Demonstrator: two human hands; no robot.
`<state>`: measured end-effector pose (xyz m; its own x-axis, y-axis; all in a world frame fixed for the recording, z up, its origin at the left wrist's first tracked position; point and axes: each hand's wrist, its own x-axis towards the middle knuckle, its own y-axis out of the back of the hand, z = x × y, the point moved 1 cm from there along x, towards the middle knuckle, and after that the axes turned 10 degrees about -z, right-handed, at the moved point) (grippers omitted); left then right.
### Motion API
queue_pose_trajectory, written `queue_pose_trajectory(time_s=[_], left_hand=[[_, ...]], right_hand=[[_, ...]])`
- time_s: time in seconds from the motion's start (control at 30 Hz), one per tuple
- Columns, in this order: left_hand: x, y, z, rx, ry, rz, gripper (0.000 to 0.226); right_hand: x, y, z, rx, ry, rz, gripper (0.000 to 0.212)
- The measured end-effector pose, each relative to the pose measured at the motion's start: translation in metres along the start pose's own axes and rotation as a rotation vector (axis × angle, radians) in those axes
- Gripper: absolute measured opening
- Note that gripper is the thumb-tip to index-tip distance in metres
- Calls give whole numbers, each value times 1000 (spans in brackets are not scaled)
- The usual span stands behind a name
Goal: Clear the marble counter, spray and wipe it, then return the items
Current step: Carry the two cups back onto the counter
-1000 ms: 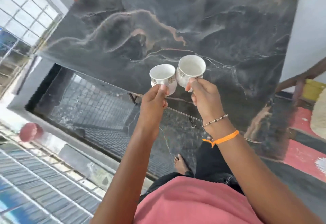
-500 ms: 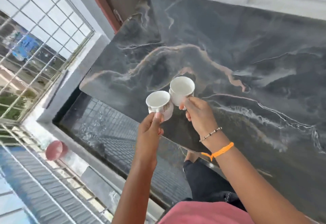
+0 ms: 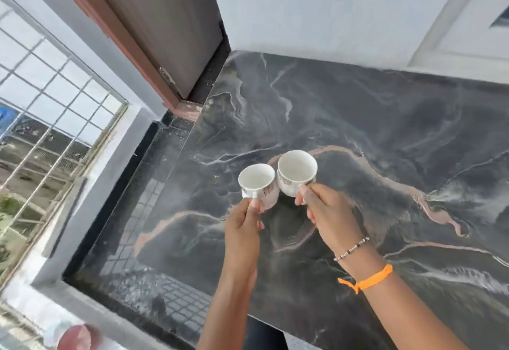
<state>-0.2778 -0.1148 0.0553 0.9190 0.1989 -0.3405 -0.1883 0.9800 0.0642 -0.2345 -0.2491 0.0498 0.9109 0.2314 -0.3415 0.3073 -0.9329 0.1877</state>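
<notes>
Holding two white cups, I have one in each hand above the dark marble worktop (image 3: 371, 134). My left hand (image 3: 243, 227) has its grip clamped on the handle of the smaller-looking cup (image 3: 257, 184), with my thumb pressed on top of the handle. My right hand (image 3: 327, 211) has its grip clamped on the handle side of the other cup (image 3: 296, 173), fingers curled round it. Both cups are open side up and look empty inside. They sit side by side, just touching or very nearly; I cannot tell which. Each cup has a small gold and grey pattern on its side. I cannot tell if the cups touch the worktop or hang just over it.

On my right wrist I wear a bead bracelet (image 3: 351, 249) and an orange thread band (image 3: 370, 280). A brown door (image 3: 154, 18) stands at the far left corner. A window grille (image 3: 46, 118) is on the left.
</notes>
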Motion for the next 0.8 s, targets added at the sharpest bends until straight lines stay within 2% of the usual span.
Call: queue_pose_trajectory(time_s=[0.33,0.57,0.8], left_hand=[[198,89,25,76,-67,-240,34],[308,90,45,143,-144,-263,36],[360,79,56,164,-137,-298,33]], right_hand=[[167,-80,-40,79,10,323,38],[273,-86,-63,7,-15,422,38],[320,-78,-71,-55,-74,497,38]])
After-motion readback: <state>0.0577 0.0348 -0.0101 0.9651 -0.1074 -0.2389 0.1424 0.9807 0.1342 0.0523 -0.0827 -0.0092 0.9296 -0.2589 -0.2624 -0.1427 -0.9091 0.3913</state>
